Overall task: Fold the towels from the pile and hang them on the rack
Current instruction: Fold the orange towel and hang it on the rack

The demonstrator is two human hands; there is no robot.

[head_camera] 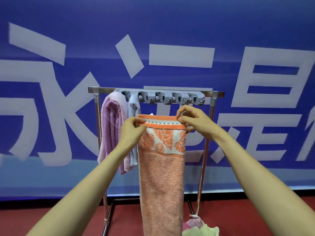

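An orange towel (pixel 162 176) with a white leaf-patterned band hangs folded lengthwise in front of me. My left hand (pixel 131 132) pinches its top left corner and my right hand (pixel 192 121) pinches its top right corner, holding it up just below the metal rack (pixel 214 93). A grey strip of clips (pixel 170 97) runs along the rack's top bar. A pink and purple towel (pixel 112 130) and a pale blue towel (pixel 133 108) hang at the rack's left end.
A blue banner (pixel 170 40) with large white characters covers the wall behind the rack. On the red floor at the lower right lies a pile of towels (pixel 199 227), pink and pale green. The rack's legs (pixel 106 215) stand on the floor.
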